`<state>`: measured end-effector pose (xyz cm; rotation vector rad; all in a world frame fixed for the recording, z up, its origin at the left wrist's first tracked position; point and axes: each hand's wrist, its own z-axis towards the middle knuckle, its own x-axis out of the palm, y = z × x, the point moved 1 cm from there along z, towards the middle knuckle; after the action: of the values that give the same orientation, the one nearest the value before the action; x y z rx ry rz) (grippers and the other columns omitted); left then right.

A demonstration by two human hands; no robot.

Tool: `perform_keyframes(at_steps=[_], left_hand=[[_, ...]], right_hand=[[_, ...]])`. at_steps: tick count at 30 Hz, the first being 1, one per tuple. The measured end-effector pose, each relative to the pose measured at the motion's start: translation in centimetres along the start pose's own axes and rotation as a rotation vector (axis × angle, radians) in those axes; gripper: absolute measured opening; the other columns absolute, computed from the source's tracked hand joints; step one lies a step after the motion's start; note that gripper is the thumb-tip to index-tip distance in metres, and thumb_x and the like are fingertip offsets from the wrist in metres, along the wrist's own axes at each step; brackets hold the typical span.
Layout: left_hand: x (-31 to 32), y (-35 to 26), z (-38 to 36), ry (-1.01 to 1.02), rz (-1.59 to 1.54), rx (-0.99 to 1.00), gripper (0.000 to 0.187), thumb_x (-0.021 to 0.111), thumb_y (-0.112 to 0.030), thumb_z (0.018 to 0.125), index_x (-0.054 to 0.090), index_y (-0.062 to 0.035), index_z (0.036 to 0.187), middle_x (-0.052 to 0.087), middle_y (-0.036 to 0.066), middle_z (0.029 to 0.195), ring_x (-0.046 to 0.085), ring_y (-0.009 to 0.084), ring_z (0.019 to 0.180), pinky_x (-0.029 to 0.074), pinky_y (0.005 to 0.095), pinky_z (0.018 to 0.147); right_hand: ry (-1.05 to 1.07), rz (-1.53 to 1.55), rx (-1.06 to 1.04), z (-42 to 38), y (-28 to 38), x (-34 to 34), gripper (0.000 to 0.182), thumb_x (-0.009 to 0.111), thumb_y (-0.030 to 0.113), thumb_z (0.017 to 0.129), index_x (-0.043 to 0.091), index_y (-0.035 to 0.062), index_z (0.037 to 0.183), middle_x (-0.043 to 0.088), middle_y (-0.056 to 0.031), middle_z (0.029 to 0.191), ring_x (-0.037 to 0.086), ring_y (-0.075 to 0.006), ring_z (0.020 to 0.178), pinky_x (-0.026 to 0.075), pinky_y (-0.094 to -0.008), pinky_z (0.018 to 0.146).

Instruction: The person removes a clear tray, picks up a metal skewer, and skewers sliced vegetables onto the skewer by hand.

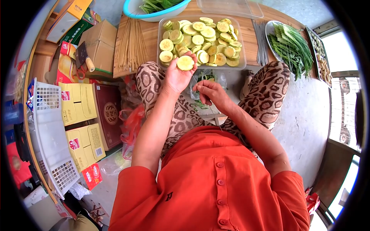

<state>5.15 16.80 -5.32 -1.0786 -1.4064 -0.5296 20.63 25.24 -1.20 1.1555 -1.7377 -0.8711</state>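
Note:
My left hand (pixel 176 79) holds a round slice of zucchini (pixel 185 63) by its edge, cut face up, at the near rim of a clear plastic tray (pixel 243 63). Many more zucchini slices (pixel 198 39) are heaped in that tray. My right hand (pixel 212 92) is closed around a thin metal skewer (pixel 216 120), its fingers pinched together just right of and below the left hand. The skewer slants from near the slice down towards my lap; its tip is too fine to make out clearly.
Bamboo skewers (pixel 130 44) lie left of the tray, metal skewers (pixel 261 42) right of it. Beyond are a blue-rimmed bowl (pixel 156 16) of greens, a plate of leafy greens (pixel 291 48) and a tray of skewered food (pixel 320 57). Cardboard boxes and a cleaver (pixel 82 55) stand left.

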Motion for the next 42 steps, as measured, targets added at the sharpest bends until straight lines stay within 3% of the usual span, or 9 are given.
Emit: perform_keyframes(at_steps=[6, 9, 11, 18, 24, 42], left_hand=[[0.7, 0.6, -0.5, -0.017, 0.026, -0.014, 0.042, 0.036, -0.027, 0.096, 0.051, 0.0038, 0.12, 0.058, 0.017, 0.114, 0.056, 0.027, 0.104, 0.048, 0.0366, 0.085], [1.2, 0.7, -0.7, 0.0, -0.002, -0.053, 0.044, 0.037, -0.027, 0.096, 0.046, 0.0042, 0.127, 0.053, 0.017, 0.123, 0.053, 0.0276, 0.11, 0.048, 0.0363, 0.087], [1.5, 0.7, -0.9, -0.048, -0.034, -0.079, 0.043, 0.035, -0.03, 0.097, 0.049, 0.001, 0.122, 0.058, 0.018, 0.112, 0.057, 0.0287, 0.101, 0.049, 0.0367, 0.078], [-0.5, -0.6, 0.2, -0.046, -0.105, 0.05, 0.045, 0.031, -0.033, 0.097, 0.052, 0.0011, 0.117, 0.058, 0.015, 0.102, 0.055, 0.0261, 0.087, 0.046, 0.0323, 0.069], [-0.6, -1.0, 0.0, -0.058, -0.117, 0.108, 0.044, 0.032, -0.028, 0.097, 0.049, 0.0044, 0.121, 0.057, 0.017, 0.109, 0.055, 0.0272, 0.091, 0.045, 0.0335, 0.072], [1.8, -0.1, 0.1, -0.047, 0.016, 0.071, 0.042, 0.032, -0.027, 0.095, 0.051, 0.0038, 0.117, 0.059, 0.015, 0.102, 0.056, 0.0245, 0.088, 0.046, 0.0327, 0.071]], right_hand=[[-0.027, 0.022, -0.017, 0.8, 0.0, -0.3, 0.019, 0.046, 0.018, 0.096, 0.06, 0.005, 0.094, 0.053, 0.0001, 0.056, 0.04, -0.0052, 0.043, 0.03, -0.0204, 0.041], [-0.036, 0.021, -0.021, 0.9, 0.0, -0.4, 0.018, 0.047, 0.018, 0.096, 0.06, 0.0054, 0.094, 0.053, 0.0001, 0.056, 0.04, -0.0052, 0.043, 0.03, -0.0207, 0.041], [-0.041, 0.008, -0.022, 0.9, 0.0, -0.3, 0.018, 0.047, 0.018, 0.096, 0.06, 0.0057, 0.094, 0.053, 0.0002, 0.056, 0.04, -0.0051, 0.043, 0.03, -0.0207, 0.04], [0.035, -0.046, -0.035, 0.1, -0.3, 0.1, 0.017, 0.047, 0.017, 0.096, 0.059, 0.0044, 0.095, 0.052, 0.0009, 0.055, 0.04, -0.0045, 0.044, 0.03, -0.02, 0.041], [0.072, -0.111, -0.023, -0.4, -0.7, 0.0, 0.019, 0.045, 0.02, 0.098, 0.058, 0.0064, 0.097, 0.052, 0.0013, 0.056, 0.04, -0.0039, 0.044, 0.031, -0.0186, 0.042], [0.011, -0.08, -0.045, 0.1, 0.3, 0.1, 0.018, 0.046, 0.016, 0.096, 0.058, 0.0037, 0.093, 0.054, -0.0016, 0.055, 0.042, -0.006, 0.04, 0.032, -0.0208, 0.039]])
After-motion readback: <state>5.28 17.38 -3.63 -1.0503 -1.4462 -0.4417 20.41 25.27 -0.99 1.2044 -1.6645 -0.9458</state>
